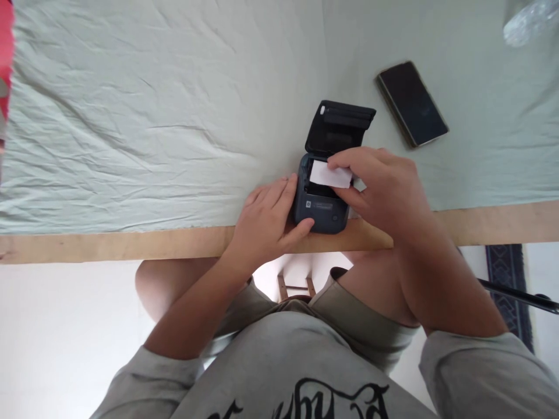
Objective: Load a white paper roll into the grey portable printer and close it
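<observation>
A small dark blue mini printer [320,215] sits at the table's front edge with its black lid [335,128] swung up and back. My left hand [269,212] grips its left side, fingers along the wall and thumb at the front corner. Between the thumb and fingers of my right hand [384,183] is a white paper roll [328,174], at the opening of the printer's compartment. The roll's right end is partly covered by my fingers. How deep it sits inside, I cannot tell.
A dark smartphone [414,105] lies to the right, beyond my right hand. Clear crinkled plastic [528,24] is at the far right corner, and a red object [6,55] at the left edge. A pale green cloth [152,116] covers the table up to its wooden edge [109,245].
</observation>
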